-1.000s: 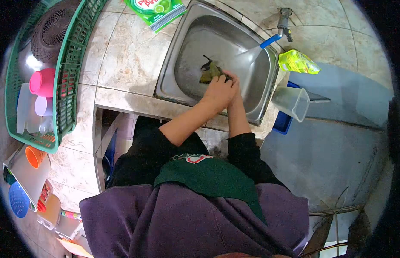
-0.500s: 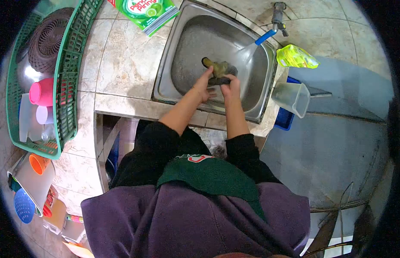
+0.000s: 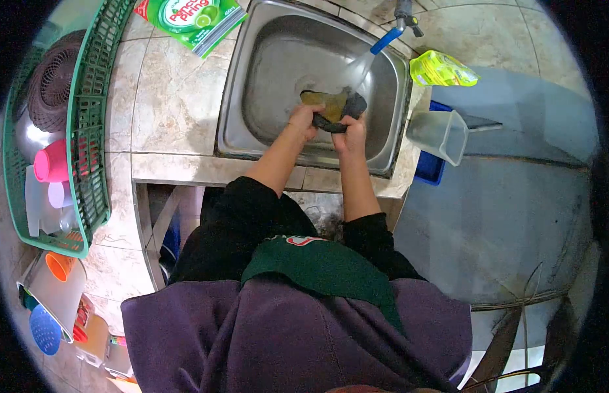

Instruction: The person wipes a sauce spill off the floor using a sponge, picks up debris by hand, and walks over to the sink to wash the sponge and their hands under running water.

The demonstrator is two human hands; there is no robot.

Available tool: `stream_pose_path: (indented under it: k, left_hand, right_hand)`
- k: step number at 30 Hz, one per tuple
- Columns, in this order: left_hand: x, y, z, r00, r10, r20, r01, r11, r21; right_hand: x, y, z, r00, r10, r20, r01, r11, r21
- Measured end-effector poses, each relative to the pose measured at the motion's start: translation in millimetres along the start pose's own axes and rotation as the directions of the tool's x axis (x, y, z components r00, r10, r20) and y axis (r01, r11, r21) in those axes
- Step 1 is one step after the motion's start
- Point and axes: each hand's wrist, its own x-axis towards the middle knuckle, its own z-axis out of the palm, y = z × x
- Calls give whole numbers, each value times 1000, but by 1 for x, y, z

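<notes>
A dark grey and olive-yellow cloth-like item (image 3: 332, 107) is spread between both hands over the steel sink (image 3: 272, 78). My left hand (image 3: 304, 122) is closed on its left side, and my right hand (image 3: 351, 134) grips its lower right edge. Water runs from the blue-tipped faucet (image 3: 387, 40) into the sink, coming down just behind the item. What exactly the item is cannot be made out.
A green basket (image 3: 88, 144) with bowls and cups stands at the left. A green pouch (image 3: 192, 19) lies behind the sink's left corner. Right of the sink are a yellow-green pouch (image 3: 443, 69), a clear plastic container (image 3: 439, 134) and a blue tray (image 3: 429, 168).
The item was bunched under both hands, and now it is opened out between them. My left hand has moved away from my right hand. The whole view has shifted somewhat.
</notes>
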Motion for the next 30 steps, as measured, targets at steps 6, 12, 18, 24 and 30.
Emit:
stream_pose_path:
  k: [6,12,18,24,30]
  left_hand:
    - [-13,2,16,992,-56,115,57,998,-11]
    - [-35,-2,39,976,190,-103,-187,982,36]
    - [-27,-3,24,976,184,112,-190,981,43]
    - [-32,-1,20,986,135,102,-151,974,166]
    - [-28,-6,14,965,257,54,-259,903,342]
  right_hand:
    - [-4,-6,-1,998,-65,6,65,994,-90]
    - [-11,-18,13,998,-62,-23,61,997,-57]
    - [-8,-16,9,999,-45,28,47,998,-51]
    - [-7,-14,8,996,-59,60,65,993,-101]
    - [-11,-13,12,999,-31,23,31,999,-24]
